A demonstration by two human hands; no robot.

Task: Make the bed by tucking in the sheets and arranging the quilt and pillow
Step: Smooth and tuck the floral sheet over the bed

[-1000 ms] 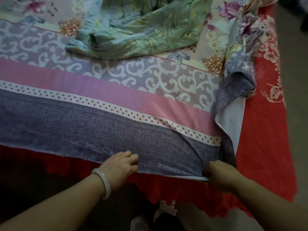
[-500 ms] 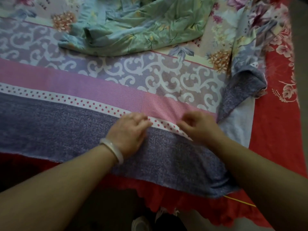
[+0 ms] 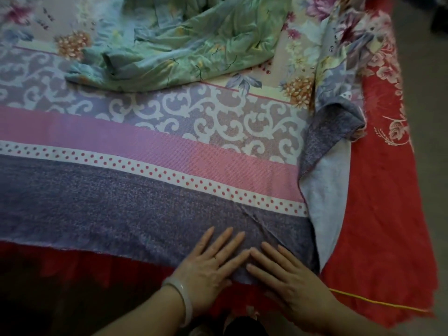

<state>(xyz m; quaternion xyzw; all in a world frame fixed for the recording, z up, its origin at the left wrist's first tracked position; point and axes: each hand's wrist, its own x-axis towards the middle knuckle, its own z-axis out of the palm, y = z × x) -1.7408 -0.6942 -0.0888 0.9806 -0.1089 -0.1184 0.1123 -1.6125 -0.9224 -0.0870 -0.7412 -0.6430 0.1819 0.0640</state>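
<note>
A striped sheet (image 3: pixel 150 190) with purple, pink, dotted and scroll bands lies spread over the bed. Its right corner (image 3: pixel 332 141) is folded back and shows a pale underside. My left hand (image 3: pixel 213 263), with a pale bangle at the wrist, lies flat with straight fingers on the purple band at the near edge. Beside it, my right hand (image 3: pixel 283 275) also presses flat on that band, fingertips almost touching the left. A crumpled green floral quilt (image 3: pixel 189 44) lies in a heap at the far middle of the bed. No pillow is in view.
A red floral bed cover (image 3: pixel 383 214) shows under the sheet along the right side and hangs as a skirt at the near edge. A thin yellow cord (image 3: pixel 378 303) runs across its near right corner. Grey floor (image 3: pixel 426 117) lies to the right.
Both hands gripped the sheet's near edge, then moved up to the dotted band. Now they have slid back toward the near edge and lie flat side by side.
</note>
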